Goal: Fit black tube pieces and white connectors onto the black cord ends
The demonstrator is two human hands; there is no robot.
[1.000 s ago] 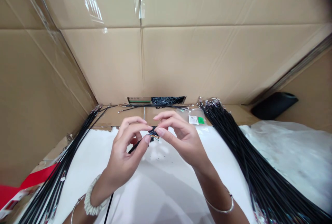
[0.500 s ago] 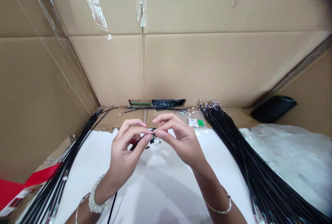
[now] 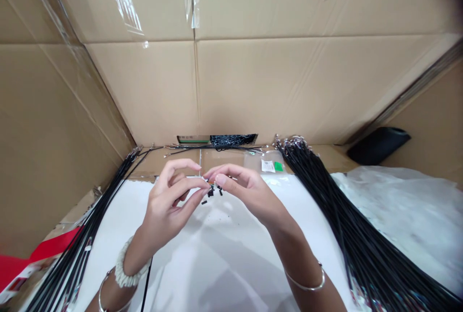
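Observation:
My left hand point(image 3: 171, 201) pinches a black cable between thumb and index finger, at its end. The cable point(image 3: 146, 283) trails down past my left wrist to the bottom edge. Thin coloured wires point(image 3: 211, 183) show between the fingertips of both hands. My right hand point(image 3: 246, 189) is bent round these wires, its fingertips close to the left ones; its exact hold is partly hidden. Small black pieces point(image 3: 211, 193) lie on the white work surface point(image 3: 217, 254) just behind and below the fingertips.
A thick bundle of black cables point(image 3: 336, 206) lies on the right, a thinner bundle point(image 3: 104, 206) on the left. Loose cables point(image 3: 217, 147) lie along the back. Clear plastic point(image 3: 398, 210) and a black object point(image 3: 378, 145) are at right. Cardboard walls point(image 3: 253, 85) enclose the place.
My left hand has shifted slightly left, and its upper fingers have lifted. My right fingers have curled in around the wires. The view has tilted a little.

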